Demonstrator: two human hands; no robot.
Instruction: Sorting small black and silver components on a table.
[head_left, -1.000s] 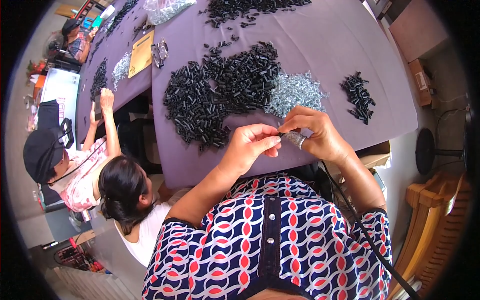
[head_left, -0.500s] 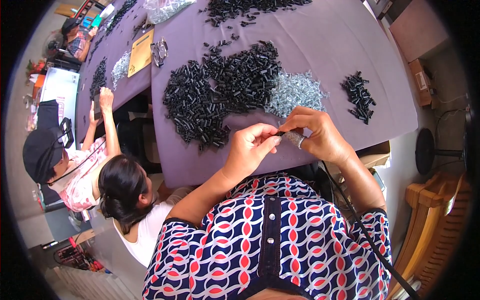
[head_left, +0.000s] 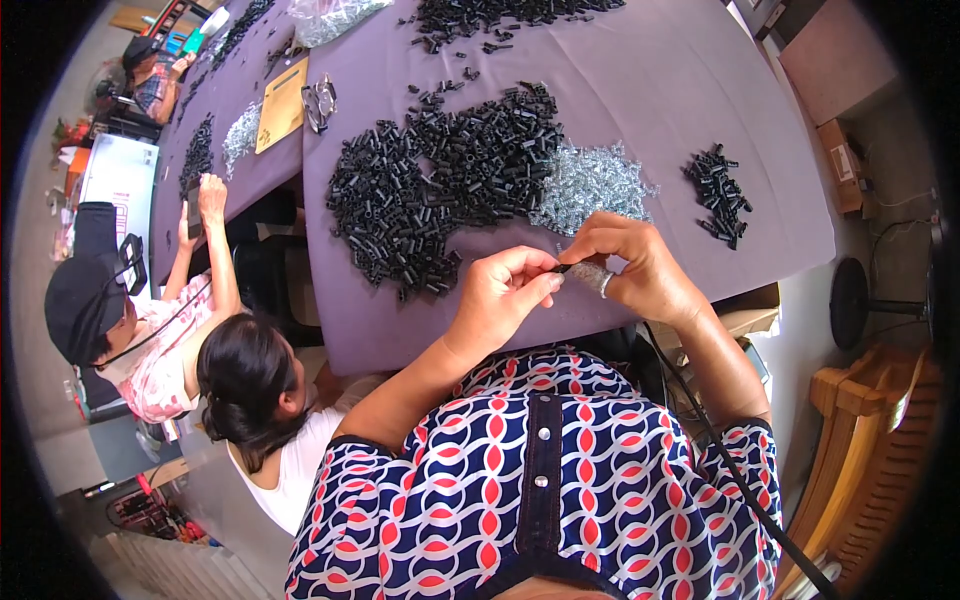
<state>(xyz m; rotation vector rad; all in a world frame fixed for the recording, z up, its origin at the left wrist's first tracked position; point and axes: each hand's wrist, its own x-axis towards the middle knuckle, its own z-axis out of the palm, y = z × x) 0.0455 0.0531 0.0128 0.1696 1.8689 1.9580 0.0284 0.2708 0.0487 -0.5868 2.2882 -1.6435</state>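
Observation:
My left hand (head_left: 500,302) pinches a small black tubular plastic piece (head_left: 562,268) between thumb and forefinger, just above the near edge of the table. My right hand (head_left: 645,272) meets it from the other side, its fingers closed at the same piece. A greyish wrap (head_left: 590,279) covers one digit of the right hand. Fingertips hide most of the piece, and whether a metal part is in it cannot be seen. Beyond the hands lie a big heap of black tubular pieces (head_left: 395,205) and a pile of small shiny metal clips (head_left: 592,188).
A smaller black group of pieces (head_left: 718,195) lies to the right on the purple-grey tablecloth (head_left: 640,80). Glasses (head_left: 320,103) and a yellow board (head_left: 283,106) are at the left. Two people sit close on my left. A wooden chair (head_left: 850,450) stands at right; a black cable (head_left: 700,415) crosses my right side.
Both hands stay in nearly the same place at the black piece, with only slight finger movement. The heaps look the same.

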